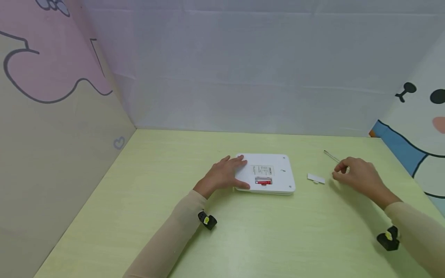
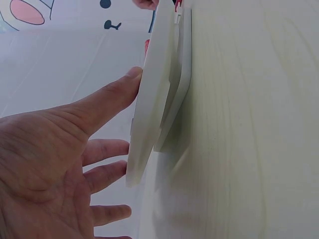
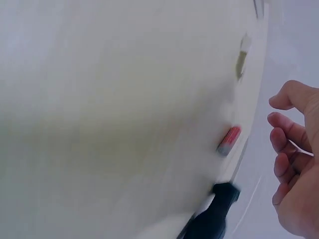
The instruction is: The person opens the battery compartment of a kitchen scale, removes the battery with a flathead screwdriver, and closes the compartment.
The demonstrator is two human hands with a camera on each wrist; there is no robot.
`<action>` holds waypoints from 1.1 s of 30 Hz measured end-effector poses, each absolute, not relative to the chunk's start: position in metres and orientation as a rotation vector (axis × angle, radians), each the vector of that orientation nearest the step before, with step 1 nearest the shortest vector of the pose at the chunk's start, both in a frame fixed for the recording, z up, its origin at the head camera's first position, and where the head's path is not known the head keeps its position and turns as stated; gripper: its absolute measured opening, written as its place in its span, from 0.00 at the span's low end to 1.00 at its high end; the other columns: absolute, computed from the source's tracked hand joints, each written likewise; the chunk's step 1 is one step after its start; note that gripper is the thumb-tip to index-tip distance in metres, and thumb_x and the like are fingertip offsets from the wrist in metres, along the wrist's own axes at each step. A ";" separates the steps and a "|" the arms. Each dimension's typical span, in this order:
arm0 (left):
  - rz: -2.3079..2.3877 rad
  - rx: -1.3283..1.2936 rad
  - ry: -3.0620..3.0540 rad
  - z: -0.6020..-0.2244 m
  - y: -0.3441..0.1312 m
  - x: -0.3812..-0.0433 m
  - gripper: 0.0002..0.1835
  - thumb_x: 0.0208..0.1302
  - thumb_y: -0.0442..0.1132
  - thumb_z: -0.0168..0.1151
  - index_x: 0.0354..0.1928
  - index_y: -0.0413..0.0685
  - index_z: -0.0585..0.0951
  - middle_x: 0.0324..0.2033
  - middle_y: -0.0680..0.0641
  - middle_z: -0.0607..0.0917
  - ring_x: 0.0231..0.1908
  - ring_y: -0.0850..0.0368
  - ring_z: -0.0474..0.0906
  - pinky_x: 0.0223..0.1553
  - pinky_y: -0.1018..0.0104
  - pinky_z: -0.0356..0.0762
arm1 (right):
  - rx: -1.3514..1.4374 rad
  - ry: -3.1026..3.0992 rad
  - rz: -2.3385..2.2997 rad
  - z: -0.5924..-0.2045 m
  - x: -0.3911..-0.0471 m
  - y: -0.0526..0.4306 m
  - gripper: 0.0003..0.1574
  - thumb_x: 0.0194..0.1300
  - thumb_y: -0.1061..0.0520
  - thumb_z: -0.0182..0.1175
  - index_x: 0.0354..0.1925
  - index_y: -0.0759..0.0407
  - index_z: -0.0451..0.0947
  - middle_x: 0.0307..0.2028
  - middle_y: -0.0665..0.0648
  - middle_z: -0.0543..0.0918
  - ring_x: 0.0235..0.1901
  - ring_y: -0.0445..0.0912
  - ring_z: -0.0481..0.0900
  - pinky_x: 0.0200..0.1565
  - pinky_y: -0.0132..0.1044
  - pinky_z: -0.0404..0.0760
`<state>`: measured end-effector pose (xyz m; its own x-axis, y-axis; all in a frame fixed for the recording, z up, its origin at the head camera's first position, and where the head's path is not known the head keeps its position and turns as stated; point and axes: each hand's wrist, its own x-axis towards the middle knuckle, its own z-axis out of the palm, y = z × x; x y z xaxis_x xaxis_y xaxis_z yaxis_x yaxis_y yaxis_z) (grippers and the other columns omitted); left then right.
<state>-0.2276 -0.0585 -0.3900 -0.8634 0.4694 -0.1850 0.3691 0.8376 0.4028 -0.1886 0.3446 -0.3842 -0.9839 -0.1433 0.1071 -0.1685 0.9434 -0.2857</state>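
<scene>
A flat white kitchen scale (image 1: 281,175) lies underside up on the table. Its battery compartment is uncovered, with a red battery (image 1: 265,182) inside. Across the scale's left end my left hand (image 1: 222,173) is spread, fingers fairly straight, thumb at the near edge and fingers toward the far one. The left wrist view has the thumb touching the scale's edge (image 2: 149,109). My right hand (image 1: 361,177) hovers right of the small white battery cover (image 1: 316,178), fingers loosely bent, with nothing in them. Below that hand, the right wrist view has a loose red battery (image 3: 230,140).
By the right hand lies a screwdriver, its thin metal shaft (image 1: 331,155) showing in the head view and its black handle (image 3: 212,214) in the right wrist view. A pale wall (image 1: 243,69) rises behind the table (image 1: 104,216), with printed panels on both sides.
</scene>
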 end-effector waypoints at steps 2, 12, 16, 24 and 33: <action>0.520 0.638 2.739 -0.389 -0.058 -0.227 0.49 0.51 0.63 0.71 0.74 0.62 0.62 0.76 0.58 0.55 0.76 0.42 0.46 0.71 0.38 0.51 | 0.295 -3.007 0.473 -0.382 -0.194 0.330 0.14 0.62 0.52 0.62 0.35 0.62 0.84 0.30 0.56 0.80 0.24 0.44 0.68 0.24 0.35 0.63; 0.497 0.650 2.747 -0.391 -0.057 -0.230 0.49 0.51 0.64 0.70 0.74 0.63 0.62 0.76 0.59 0.55 0.76 0.42 0.46 0.71 0.38 0.52 | 0.633 -2.967 0.588 -0.373 -0.216 0.251 0.04 0.59 0.56 0.65 0.31 0.55 0.84 0.28 0.49 0.78 0.30 0.46 0.71 0.36 0.41 0.63; 0.493 0.662 2.746 -0.391 -0.055 -0.230 0.49 0.51 0.65 0.70 0.74 0.63 0.61 0.76 0.59 0.55 0.76 0.43 0.46 0.71 0.38 0.52 | 0.719 -2.968 0.642 -0.375 -0.215 0.228 0.02 0.58 0.56 0.65 0.30 0.54 0.83 0.28 0.46 0.78 0.31 0.45 0.71 0.36 0.38 0.65; 0.480 0.664 2.748 -0.388 -0.054 -0.230 0.49 0.52 0.65 0.70 0.74 0.62 0.61 0.76 0.58 0.55 0.76 0.42 0.47 0.71 0.39 0.53 | 0.943 -2.920 0.547 -0.378 -0.205 0.199 0.01 0.55 0.56 0.65 0.28 0.50 0.83 0.27 0.43 0.76 0.32 0.42 0.69 0.39 0.39 0.68; 0.505 0.661 2.746 -0.388 -0.054 -0.229 0.49 0.51 0.64 0.70 0.74 0.61 0.62 0.76 0.57 0.55 0.76 0.42 0.47 0.71 0.40 0.52 | 0.996 -2.908 0.448 -0.381 -0.206 0.192 0.03 0.53 0.56 0.67 0.27 0.47 0.83 0.26 0.42 0.76 0.31 0.40 0.69 0.39 0.39 0.68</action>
<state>-0.2295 -0.0545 -0.3882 -0.8588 0.4804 -0.1781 0.3857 0.8349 0.3927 -0.2061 0.1917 -0.3809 -0.7936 -0.5953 0.1258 -0.6055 0.7526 -0.2586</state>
